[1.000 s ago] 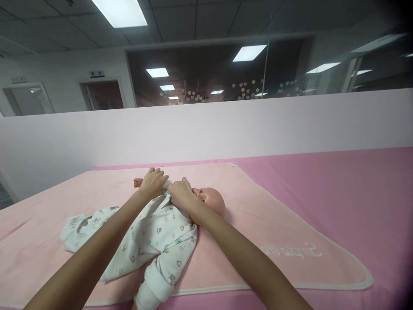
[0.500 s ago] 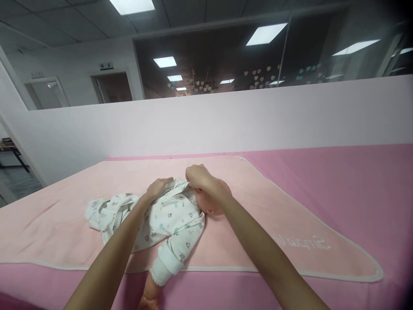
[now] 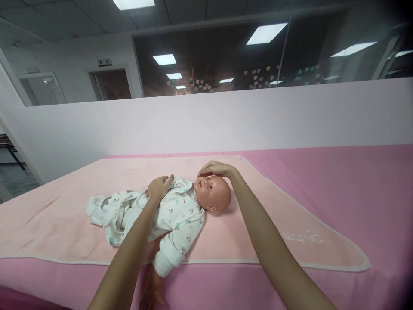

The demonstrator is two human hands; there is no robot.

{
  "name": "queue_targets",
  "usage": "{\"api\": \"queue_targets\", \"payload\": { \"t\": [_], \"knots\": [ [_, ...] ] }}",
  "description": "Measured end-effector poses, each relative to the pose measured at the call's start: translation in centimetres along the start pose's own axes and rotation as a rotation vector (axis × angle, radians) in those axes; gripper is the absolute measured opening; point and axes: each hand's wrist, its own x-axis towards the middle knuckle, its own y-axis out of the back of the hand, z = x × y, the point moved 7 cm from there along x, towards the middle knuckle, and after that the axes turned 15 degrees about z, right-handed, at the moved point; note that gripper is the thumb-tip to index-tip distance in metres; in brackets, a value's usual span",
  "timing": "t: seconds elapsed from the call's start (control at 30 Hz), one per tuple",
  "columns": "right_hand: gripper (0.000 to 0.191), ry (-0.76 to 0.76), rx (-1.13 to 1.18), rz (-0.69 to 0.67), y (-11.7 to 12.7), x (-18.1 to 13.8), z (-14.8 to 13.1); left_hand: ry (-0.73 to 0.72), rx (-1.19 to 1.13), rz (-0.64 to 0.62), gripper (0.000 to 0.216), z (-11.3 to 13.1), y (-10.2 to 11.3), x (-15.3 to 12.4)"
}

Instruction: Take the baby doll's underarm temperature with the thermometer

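Note:
A baby doll (image 3: 213,194) lies on its back on a pale pink blanket (image 3: 264,215), head to the right. It wears a white printed sleepsuit (image 3: 176,213). My left hand (image 3: 158,187) rests on the doll's chest with fingers curled over the sleepsuit's far edge. My right hand (image 3: 215,168) hovers just beyond the doll's face, fingers bent, their tips at the cheek; I cannot make out anything in them. One bare doll hand (image 3: 154,292) hangs over the blanket's near edge.
The blanket covers part of a darker pink table (image 3: 355,181). A low white partition wall (image 3: 206,120) runs along the far side, with dark glass windows above it. An open gap in the room shows at the far left.
My right hand let go of the sleepsuit collar and lifted off the doll's head, so the face now shows. My left hand stayed on the chest.

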Motion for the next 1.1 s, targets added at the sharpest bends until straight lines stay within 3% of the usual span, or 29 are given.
{"api": "queue_targets", "payload": {
  "t": [0.23,0.43,0.6,0.83,1.1],
  "knots": [
    [0.026,-0.123,0.126,-0.109,-1.2,0.1,1.8,0.007,0.033,-0.002,0.055,-0.2,-0.2,0.2],
    [0.021,-0.238,0.141,-0.015,-0.9,0.5,2.4,0.009,0.03,0.017,0.054,-0.2,0.0,0.1],
    [0.023,-0.168,0.14,-0.017,-1.3,0.1,1.1,0.005,0.016,0.034,0.053,-0.2,0.0,0.1],
    [0.041,-0.148,0.082,-0.051,-1.6,-0.1,0.8,0.007,0.027,0.03,0.053,-0.3,-0.1,0.1],
    [0.033,-0.139,0.002,-0.063,-2.1,-1.1,-0.3,-0.002,0.023,0.015,0.054,-0.2,-0.2,0.1]
  ]
}}
